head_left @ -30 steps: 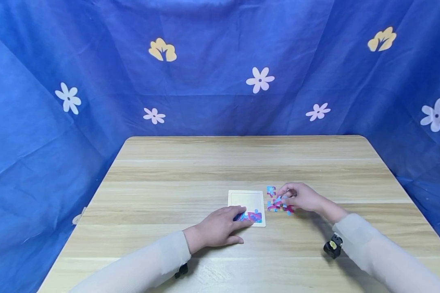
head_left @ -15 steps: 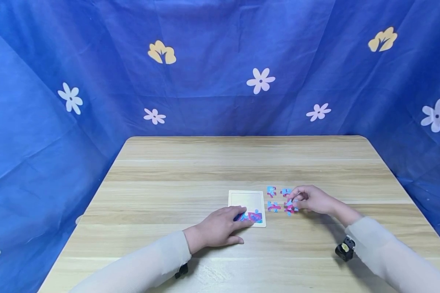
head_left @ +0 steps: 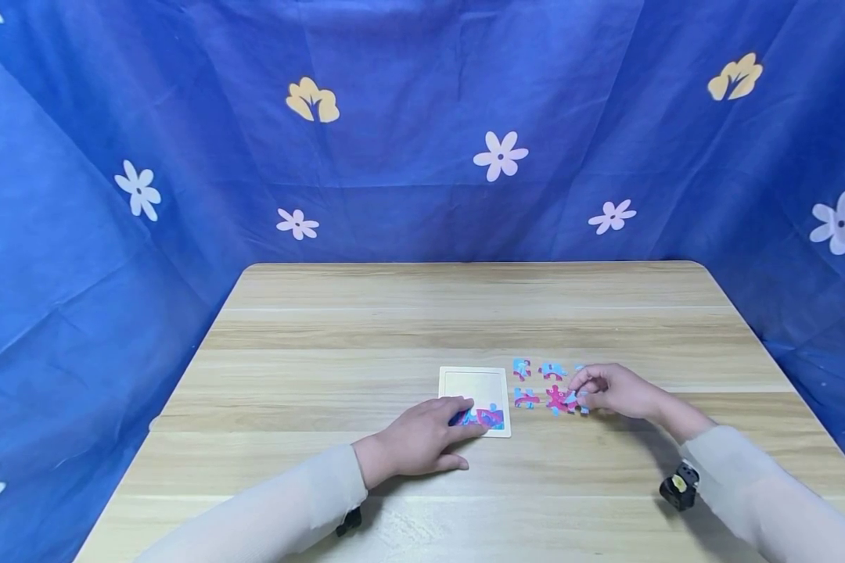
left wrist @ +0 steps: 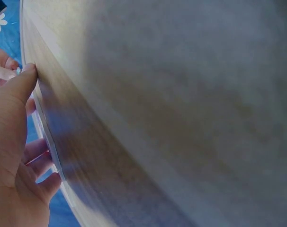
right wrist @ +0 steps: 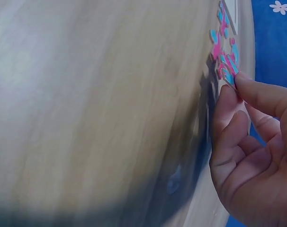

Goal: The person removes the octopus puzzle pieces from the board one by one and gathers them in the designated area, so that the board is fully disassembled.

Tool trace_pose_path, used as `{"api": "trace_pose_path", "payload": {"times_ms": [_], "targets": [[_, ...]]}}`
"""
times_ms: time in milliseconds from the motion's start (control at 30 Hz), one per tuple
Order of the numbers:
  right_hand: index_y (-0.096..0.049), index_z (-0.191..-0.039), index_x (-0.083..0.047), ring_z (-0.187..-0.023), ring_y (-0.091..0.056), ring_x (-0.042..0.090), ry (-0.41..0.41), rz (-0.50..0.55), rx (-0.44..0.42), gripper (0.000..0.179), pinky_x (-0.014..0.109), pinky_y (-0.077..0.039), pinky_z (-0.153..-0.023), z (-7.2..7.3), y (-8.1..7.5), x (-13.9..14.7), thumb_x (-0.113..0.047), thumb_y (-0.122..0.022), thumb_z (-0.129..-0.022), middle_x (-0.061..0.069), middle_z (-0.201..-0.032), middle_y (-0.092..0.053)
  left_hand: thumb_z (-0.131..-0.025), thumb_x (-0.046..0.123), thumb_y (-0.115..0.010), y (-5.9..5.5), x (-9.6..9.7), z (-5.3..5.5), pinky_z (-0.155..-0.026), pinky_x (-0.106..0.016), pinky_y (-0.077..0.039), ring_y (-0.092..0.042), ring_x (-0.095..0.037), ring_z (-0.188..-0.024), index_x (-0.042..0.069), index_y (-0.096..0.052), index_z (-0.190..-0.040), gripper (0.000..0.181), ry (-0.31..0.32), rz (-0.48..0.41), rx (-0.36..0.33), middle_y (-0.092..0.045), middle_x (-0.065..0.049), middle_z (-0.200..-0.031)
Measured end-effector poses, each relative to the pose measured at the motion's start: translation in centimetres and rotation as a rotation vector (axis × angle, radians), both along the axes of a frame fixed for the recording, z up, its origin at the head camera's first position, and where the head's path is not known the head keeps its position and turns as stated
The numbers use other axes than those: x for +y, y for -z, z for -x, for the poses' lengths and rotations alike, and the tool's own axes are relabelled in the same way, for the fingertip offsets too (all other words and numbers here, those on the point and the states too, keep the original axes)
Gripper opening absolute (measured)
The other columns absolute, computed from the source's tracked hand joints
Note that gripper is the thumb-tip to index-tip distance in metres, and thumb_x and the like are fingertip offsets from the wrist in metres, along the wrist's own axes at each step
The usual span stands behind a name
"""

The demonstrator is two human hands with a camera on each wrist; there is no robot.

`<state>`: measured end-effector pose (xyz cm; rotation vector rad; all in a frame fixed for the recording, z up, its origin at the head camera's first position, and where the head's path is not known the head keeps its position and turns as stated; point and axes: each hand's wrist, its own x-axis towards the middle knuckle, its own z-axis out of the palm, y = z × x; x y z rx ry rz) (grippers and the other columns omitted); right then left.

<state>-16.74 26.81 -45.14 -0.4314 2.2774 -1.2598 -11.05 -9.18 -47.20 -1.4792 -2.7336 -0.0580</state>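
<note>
My left hand (head_left: 426,434) lies with straight fingers over the lower left of a pale puzzle tray (head_left: 474,379). Blue and pink pieces (head_left: 491,416) fill part of the tray's bottom row, partly under the fingers. Right of the tray, my right hand (head_left: 613,389) pinches a blue and pink puzzle piece (right wrist: 230,68) between thumb and forefinger, tilted just above other pieces. Beside that hand is a pink piece with eyes (head_left: 556,397). Further loose pieces are a lower left one (head_left: 526,398), an upper left one (head_left: 522,369) and an upper middle one (head_left: 552,371).
The wooden table (head_left: 366,313) carries the tray and loose pieces. A blue cloth (head_left: 408,141) with flowers hangs behind it and at both sides. Small black cameras sit at the wrists, such as the right one (head_left: 679,486).
My right hand has moved right along the loose pieces, holding a piece, and the pieces now lie spread apart in rows. My left hand has stayed on the tray.
</note>
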Motion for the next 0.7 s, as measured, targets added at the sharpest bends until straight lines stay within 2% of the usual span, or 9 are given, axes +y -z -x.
{"api": "trace_pose_path", "payload": {"times_ms": [367, 700], "targets": [[-0.062, -0.108, 0.002, -0.052, -0.041, 0.010, 0.013, -0.017, -0.023, 0.020, 0.020, -0.035, -0.042, -0.3, 0.1, 1.2, -0.003, -0.063, -0.089, 0.006, -0.078, -0.056, -0.091, 0.054, -0.054, 0.1, 0.0, 0.0, -0.109, -0.037, -0.032, -0.040, -0.028, -0.131, 0.028, -0.050, -0.140, 0.055, -0.003, 0.002, -0.008, -0.041, -0.015, -0.143], [-0.063, -0.105, 0.002, -0.052, -0.041, 0.009, 0.019, -0.027, -0.016, 0.016, 0.021, -0.036, -0.044, -0.4, 0.2, 1.8, -0.001, -0.062, -0.088, 0.009, -0.082, -0.060, -0.091, 0.053, -0.055, 0.1, -0.1, 0.1, -0.108, -0.038, -0.032, -0.041, -0.029, -0.130, 0.027, -0.051, -0.139, 0.056, 0.005, -0.008, -0.001, -0.042, -0.016, -0.142]]}}
